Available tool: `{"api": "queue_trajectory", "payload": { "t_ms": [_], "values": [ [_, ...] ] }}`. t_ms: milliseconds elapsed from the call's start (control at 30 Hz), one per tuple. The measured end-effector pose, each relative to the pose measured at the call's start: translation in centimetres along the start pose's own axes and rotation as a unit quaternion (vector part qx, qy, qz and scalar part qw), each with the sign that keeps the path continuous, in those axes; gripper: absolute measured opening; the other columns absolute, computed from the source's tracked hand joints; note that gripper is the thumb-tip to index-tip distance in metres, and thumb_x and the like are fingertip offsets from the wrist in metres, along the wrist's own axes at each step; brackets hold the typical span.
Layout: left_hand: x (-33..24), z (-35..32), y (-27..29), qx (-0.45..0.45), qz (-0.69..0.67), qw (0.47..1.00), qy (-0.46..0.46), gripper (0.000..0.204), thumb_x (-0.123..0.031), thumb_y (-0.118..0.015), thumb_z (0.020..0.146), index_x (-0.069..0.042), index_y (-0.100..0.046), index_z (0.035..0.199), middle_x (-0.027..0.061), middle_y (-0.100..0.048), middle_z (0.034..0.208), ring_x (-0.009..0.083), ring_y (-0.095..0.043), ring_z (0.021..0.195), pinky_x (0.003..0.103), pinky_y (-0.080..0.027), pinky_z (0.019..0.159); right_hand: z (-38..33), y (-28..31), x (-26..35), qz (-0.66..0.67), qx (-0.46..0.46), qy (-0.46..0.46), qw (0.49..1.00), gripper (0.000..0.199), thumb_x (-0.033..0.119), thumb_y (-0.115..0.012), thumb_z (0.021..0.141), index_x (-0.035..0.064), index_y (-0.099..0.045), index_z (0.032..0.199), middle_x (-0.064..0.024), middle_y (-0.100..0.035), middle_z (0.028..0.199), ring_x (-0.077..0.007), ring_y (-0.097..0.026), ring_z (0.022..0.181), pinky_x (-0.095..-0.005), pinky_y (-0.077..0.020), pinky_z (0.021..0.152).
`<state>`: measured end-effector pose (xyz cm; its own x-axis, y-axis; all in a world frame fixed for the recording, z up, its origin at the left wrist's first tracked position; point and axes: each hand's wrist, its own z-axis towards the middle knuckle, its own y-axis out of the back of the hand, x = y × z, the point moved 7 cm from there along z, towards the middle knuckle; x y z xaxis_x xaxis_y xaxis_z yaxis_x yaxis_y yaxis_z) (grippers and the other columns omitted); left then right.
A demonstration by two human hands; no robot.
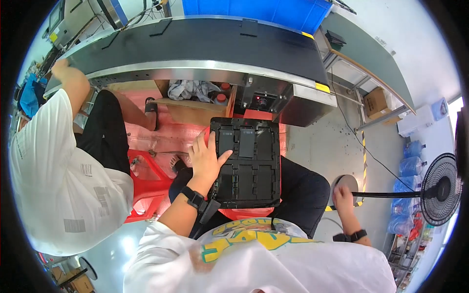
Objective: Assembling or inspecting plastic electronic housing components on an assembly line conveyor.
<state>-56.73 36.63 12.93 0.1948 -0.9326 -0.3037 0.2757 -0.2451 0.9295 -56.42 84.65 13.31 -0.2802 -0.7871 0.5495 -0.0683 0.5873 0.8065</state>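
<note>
1. Black compartment tray (249, 163): lay on the person's lap, over a red tray (244, 213); conveyor (195, 41) ahead.
2. Left hand (206, 158): fingers spread, flat on the tray's left side.
3. Right hand (343, 198): hung apart at the side; grip indiscernible.

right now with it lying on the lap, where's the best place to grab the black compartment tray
Probably by its two long side edges. The black tray lies flat across the lap, its near edge at the body. The left hand already rests on its left edge; the right hand hangs free to come in from the right.
</note>
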Motion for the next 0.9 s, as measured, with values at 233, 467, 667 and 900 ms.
{"api": "queue_trajectory", "payload": {
  "t_ms": [233, 467, 667, 900],
  "values": [
    [-7.3, 0.9, 1.7, 0.040, -0.019, 0.964, -0.263, 0.061, -0.037, -0.056, 0.081, -0.010, -0.037, 0.132, 0.0146, -0.023, 0.143, 0.0318, -0.024, 0.131, 0.052, -0.022, 0.103, -5.2, -1.2, -5.1, -0.311, 0.279, -0.009, 0.908, 0.017, 0.014, -0.053, 0.078, 0.0033, -0.060, 0.089, -0.0127, -0.062, 0.071, -0.0274, -0.061, 0.071, -0.0395, -0.0484, 0.064],
    [-7.1, -1.6, -2.1, 0.148, 0.041, 0.930, -0.335, 0.063, -0.038, -0.049, 0.086, -0.005, -0.030, 0.136, 0.0126, -0.023, 0.144, 0.0259, -0.024, 0.132, 0.053, -0.019, 0.104, 4.6, 6.8, 19.4, -0.181, 0.146, 0.244, 0.942, 0.018, 0.018, -0.051, 0.080, 0.0027, -0.059, 0.081, -0.0183, -0.060, 0.075, -0.0357, -0.057, 0.072, -0.0420, -0.0453, 0.065],
    [-7.1, -2.1, -1.5, 0.159, 0.000, 0.928, -0.336, 0.059, -0.036, -0.045, 0.088, -0.002, -0.031, 0.134, 0.0135, -0.024, 0.143, 0.0257, -0.024, 0.132, 0.052, -0.018, 0.105, 16.9, 8.0, 39.6, -0.057, -0.141, 0.406, 0.901, 0.043, 0.036, -0.046, 0.088, -0.0054, -0.058, 0.084, -0.0240, -0.061, 0.078, -0.0388, -0.058, 0.077, -0.0432, -0.0443, 0.074],
    [-9.1, 10.3, 11.6, -0.010, -0.188, 0.921, -0.341, 0.044, -0.018, -0.061, 0.079, -0.003, -0.049, 0.117, 0.0183, -0.044, 0.128, 0.0329, -0.039, 0.121, 0.046, -0.031, 0.099, 28.7, 1.1, 39.7, -0.302, -0.050, 0.188, 0.933, 0.046, 0.037, -0.052, 0.082, 0.0020, -0.059, 0.110, -0.0181, -0.057, 0.113, -0.0340, -0.053, 0.107, -0.0410, -0.0416, 0.091]
  ]
}}
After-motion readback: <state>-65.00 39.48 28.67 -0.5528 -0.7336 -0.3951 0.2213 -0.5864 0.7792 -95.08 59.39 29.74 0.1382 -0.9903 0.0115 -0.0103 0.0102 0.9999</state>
